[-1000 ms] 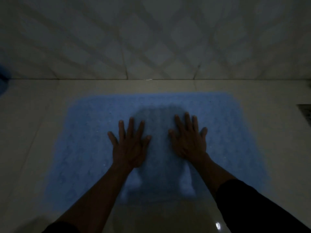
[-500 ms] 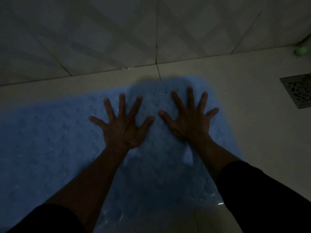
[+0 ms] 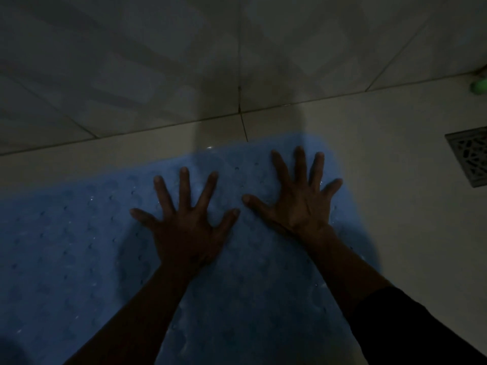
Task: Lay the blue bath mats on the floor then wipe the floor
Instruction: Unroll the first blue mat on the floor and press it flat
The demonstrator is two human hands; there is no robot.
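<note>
Palms are pressing the blue bath mat flat across the lower left and centre of the frame: the left hand and right hand are lying with fingers splayed, gripping nothing (probably seating it against the floor), near the drain grate at right.

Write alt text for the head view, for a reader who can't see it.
Dim bathroom: a person's left hand and right hand press flat, fingers spread, on a blue bath mat lying on the pale tiled floor beside the wall. A floor drain sits right of the mat.
</note>
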